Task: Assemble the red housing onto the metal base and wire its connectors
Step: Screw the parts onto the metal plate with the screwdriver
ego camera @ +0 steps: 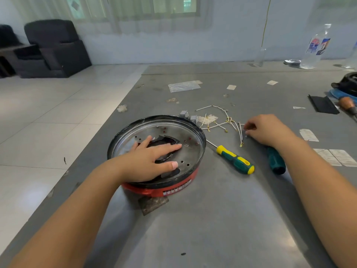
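Red housing (160, 187) sits under the metal base (185, 140), left hand (148, 161) flat on it—right hand (264, 130) pinching, probably a small fastener beside the wires (222, 120)—fastening likely next.

I see a yellow-green screwdriver (236, 160) lying on the grey tabletop (212, 229) around centre, a teal-handled tool (276, 161) just at its three o'clock, a clear plastic bottle (316, 47) at one o'clock, black armchairs (56, 49) at ten.
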Tool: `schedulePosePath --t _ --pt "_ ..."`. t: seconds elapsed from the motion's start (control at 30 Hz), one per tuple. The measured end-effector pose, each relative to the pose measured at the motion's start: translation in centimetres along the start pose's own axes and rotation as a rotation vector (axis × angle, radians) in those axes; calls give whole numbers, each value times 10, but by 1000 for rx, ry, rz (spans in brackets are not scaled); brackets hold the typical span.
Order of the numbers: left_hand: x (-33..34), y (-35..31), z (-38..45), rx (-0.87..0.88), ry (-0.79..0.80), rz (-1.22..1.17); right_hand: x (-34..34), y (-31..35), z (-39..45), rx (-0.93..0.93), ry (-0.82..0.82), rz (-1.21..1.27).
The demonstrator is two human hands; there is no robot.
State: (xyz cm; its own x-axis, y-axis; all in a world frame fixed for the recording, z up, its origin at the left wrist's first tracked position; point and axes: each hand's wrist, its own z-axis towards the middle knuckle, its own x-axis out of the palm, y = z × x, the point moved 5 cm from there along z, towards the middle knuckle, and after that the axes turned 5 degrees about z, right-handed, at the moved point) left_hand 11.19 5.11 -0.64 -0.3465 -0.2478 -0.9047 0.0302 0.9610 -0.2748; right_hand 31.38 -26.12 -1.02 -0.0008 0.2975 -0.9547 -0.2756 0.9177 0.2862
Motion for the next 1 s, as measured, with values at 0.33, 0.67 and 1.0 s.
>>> schedulePosePath --t 0.33,0.67,1.0 --pt "-2 1 1 -13 -76 27 0 7 -3 -18 -56 -31" --pt "-28 -10 -4 113 -490 -207 -23 125 -49 -342 13 870" --pt "-34 -39 -7 139 -716 -633 -9 171 -76 -384 75 1071"
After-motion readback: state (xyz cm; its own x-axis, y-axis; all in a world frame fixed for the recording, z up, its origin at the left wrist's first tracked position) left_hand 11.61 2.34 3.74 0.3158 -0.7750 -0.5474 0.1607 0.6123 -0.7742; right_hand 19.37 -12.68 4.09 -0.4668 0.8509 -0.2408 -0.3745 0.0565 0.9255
